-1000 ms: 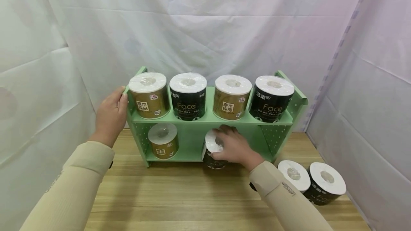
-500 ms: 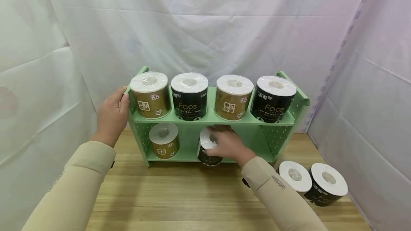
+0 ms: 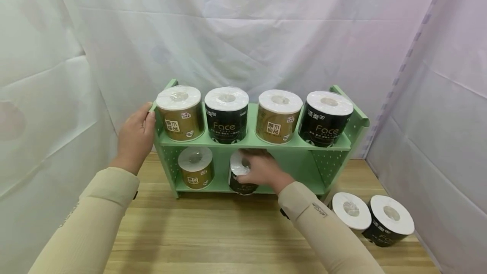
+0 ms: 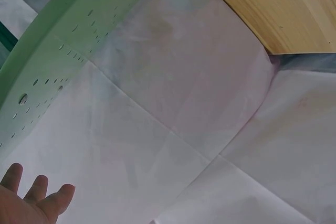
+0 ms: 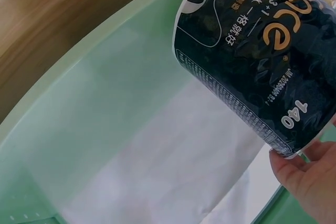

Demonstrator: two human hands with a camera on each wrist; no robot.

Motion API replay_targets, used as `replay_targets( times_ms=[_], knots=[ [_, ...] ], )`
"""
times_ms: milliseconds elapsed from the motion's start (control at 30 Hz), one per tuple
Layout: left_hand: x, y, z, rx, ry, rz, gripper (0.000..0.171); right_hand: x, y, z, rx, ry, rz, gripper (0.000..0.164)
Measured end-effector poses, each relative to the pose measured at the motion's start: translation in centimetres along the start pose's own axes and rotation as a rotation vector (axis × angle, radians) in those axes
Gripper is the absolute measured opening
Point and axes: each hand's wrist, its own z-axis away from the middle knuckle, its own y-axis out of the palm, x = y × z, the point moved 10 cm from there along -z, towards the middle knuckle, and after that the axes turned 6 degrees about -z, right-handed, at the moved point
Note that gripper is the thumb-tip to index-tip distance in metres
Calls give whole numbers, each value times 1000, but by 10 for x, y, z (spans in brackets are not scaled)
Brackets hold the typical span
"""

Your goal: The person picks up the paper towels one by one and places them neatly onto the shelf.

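Note:
In the head view my right hand (image 3: 262, 168) pinches the upper rim of a black-wrapped toilet paper roll (image 3: 243, 187) at the front of the lower shelf. The right wrist view shows this roll (image 5: 262, 51) with thumb and fingers at its top edge; some fingers are hidden behind it. To its left on the same shelf stands a gold-wrapped roll (image 3: 198, 176). My left hand (image 3: 135, 136) rests against the left side panel of the green shelf rack (image 3: 251, 141), near its upper front edge. The left wrist view shows several extended fingers (image 4: 38, 188) below the perforated panel.
On the upper shelf stand gold rolls (image 3: 279, 124) alternating with black rolls (image 3: 227, 124). Two more rolls, one black (image 3: 392, 223), sit together on the wooden table (image 3: 213, 236) at the right. White cloth (image 3: 243, 41) hangs behind and at both sides.
My right hand has shifted left with the black roll, farther in over the lower shelf and nearer the gold roll. The left hand stays at the side panel.

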Motion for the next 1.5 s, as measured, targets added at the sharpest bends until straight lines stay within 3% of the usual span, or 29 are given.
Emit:
replay_targets(
  times_ms=[400, 900, 1200, 1500],
  knots=[
    [1, 0, 0, -6, 1, 8, 41, 4, 13, -12, 23, 23, 0, 81],
    [2, 0, 1, 3, -9, 3, 42, 5, 25, -23, 44, 66, -33, 73],
    [1, 1, 2, 13, -21, -1, 44, 7, 29, -26, 37, 66, -42, 74],
    [-1, 0, 2, 3, -13, -1, 43, 11, 29, -32, 29, 57, -51, 64]
  ],
)
